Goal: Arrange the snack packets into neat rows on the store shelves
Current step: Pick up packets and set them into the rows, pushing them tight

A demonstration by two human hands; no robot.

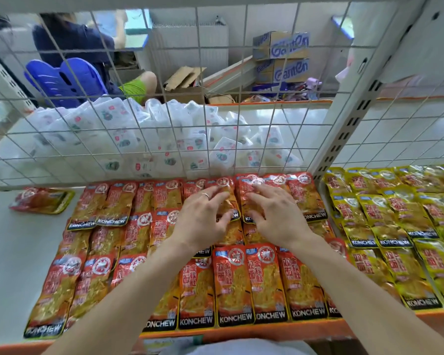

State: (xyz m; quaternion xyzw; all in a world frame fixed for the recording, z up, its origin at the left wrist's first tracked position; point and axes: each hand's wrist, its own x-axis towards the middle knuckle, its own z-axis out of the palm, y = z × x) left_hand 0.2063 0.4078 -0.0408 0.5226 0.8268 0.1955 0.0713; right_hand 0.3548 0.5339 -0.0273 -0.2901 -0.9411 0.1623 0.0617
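Red KONCHEW snack packets lie in three rows on the white shelf, from the wire mesh back to the front edge. My left hand rests with spread fingers on a back-row red packet. My right hand lies beside it, fingers spread on the neighbouring back-row packet. A stray red packet lies alone and crooked at the far left of the shelf.
Yellow KONCHEW packets fill the bay to the right, past a white upright post. Behind the wire mesh lies a heap of white packets. Beyond it a person sits on a blue chair, near stacked cardboard boxes.
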